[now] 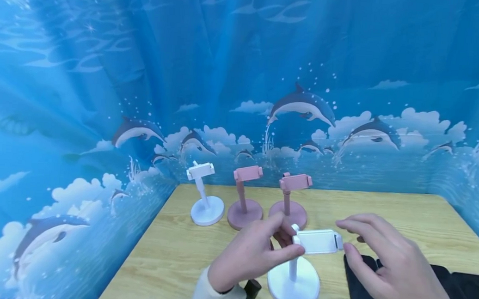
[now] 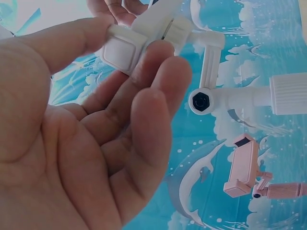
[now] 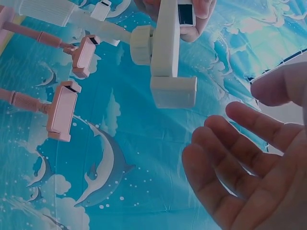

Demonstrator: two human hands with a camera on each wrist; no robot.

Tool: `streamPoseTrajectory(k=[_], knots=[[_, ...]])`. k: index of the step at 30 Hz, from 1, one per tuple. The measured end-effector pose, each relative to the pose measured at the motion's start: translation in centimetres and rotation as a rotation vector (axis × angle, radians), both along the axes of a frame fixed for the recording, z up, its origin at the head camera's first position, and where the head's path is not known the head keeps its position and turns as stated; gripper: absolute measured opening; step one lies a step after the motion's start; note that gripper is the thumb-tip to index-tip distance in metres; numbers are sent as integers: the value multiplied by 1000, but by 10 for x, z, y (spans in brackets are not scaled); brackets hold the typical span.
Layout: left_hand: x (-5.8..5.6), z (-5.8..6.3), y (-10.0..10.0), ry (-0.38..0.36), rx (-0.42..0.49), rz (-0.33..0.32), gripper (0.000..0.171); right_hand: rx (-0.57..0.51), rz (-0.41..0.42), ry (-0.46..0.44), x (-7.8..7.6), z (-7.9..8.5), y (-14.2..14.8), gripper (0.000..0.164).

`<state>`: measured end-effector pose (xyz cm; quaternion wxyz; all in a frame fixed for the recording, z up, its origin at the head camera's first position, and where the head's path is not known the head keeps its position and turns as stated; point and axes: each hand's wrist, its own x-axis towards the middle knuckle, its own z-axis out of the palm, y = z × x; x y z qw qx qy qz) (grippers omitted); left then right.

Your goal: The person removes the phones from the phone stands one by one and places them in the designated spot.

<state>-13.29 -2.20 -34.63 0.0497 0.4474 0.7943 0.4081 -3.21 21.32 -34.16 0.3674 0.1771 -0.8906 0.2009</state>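
A white phone stand (image 1: 318,242) stands upright on its round base near the front of the wooden table. My left hand (image 1: 253,252) pinches the left end of its holder between thumb and fingers. In the left wrist view, the thumb presses the outer side of the holder's end clip (image 2: 120,53), with fingertips on the other side. My right hand (image 1: 394,264) hovers just beyond the holder's right end, fingers spread and relaxed, holding nothing. The right wrist view shows a gap between those fingers and the clip (image 3: 175,91).
Behind stand another white phone stand (image 1: 207,210) and two pink ones, the left (image 1: 245,214) and the right (image 1: 297,182), in a row. Several flat black phone-like slabs (image 1: 359,287) lie under and beside my right hand. A blue dolphin-print curtain (image 1: 236,75) surrounds the table (image 1: 165,255).
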Motion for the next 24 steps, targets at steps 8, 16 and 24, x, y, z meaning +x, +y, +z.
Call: streamPoseTrajectory(k=[8, 16, 24], knots=[[1, 2, 4, -31, -34, 30, 28, -41, -23, -15, 3, 1, 5, 49], [-6, -1, 8, -54, -21, -57, 36, -68, -32, -17, 6, 4, 10, 49], [-17, -1, 31, -175, 103, -78, 30, -116, -67, -17, 13, 11, 12, 49]])
